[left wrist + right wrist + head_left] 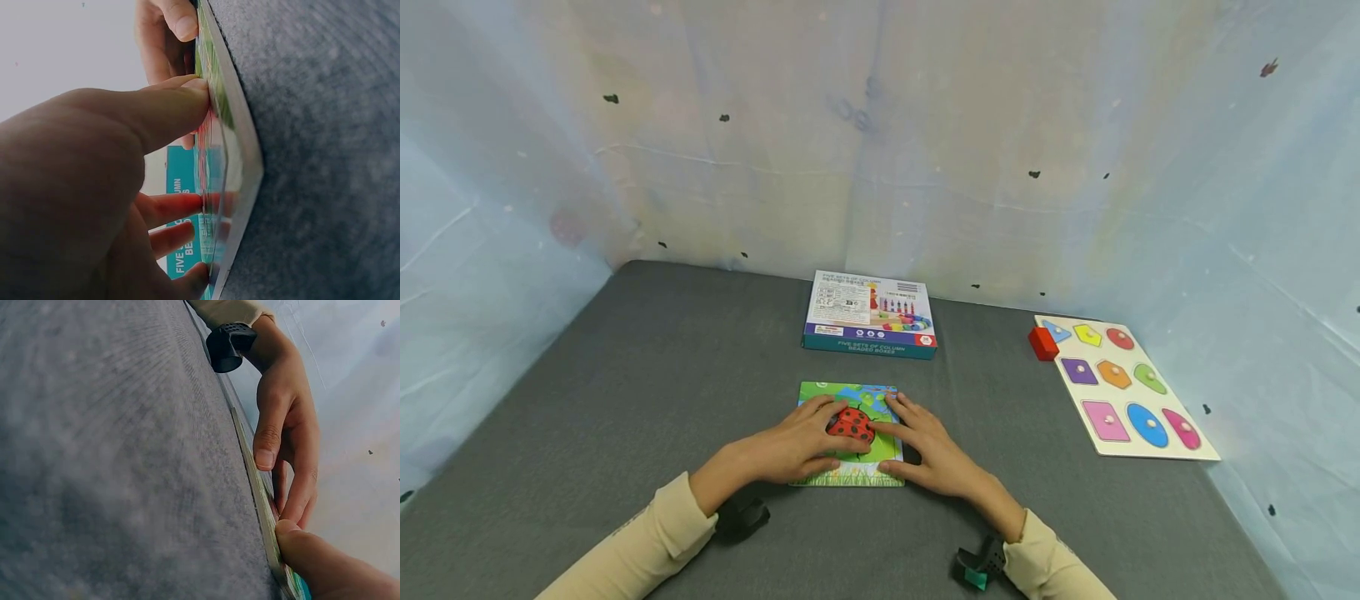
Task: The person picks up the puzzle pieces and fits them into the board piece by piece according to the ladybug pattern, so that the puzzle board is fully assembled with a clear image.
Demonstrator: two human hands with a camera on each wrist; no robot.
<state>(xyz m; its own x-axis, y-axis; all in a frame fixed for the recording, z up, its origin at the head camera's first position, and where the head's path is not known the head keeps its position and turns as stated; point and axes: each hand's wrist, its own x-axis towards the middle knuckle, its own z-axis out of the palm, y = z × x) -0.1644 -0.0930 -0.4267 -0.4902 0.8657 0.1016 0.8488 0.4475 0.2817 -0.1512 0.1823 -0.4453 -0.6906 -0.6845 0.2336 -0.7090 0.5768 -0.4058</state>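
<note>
A flat ladybug jigsaw puzzle, green and blue with a red spotted ladybug, lies on the grey table. My left hand rests on its left side, fingers spread and lightly bent, fingertips on the ladybug and around it. From the right, my right hand touches the puzzle with spread fingers, the index fingertip at the ladybug's right edge. Both thumbs press on the puzzle's near part, as the left wrist view shows with the left thumb. In the right wrist view the board's edge lies flat on the cloth.
Behind the puzzle lies a boxed bead set. At the right is a cream shape board with colored knobbed pieces, and a red block touches its left edge. Pale sheeting surrounds the dark cloth-covered table.
</note>
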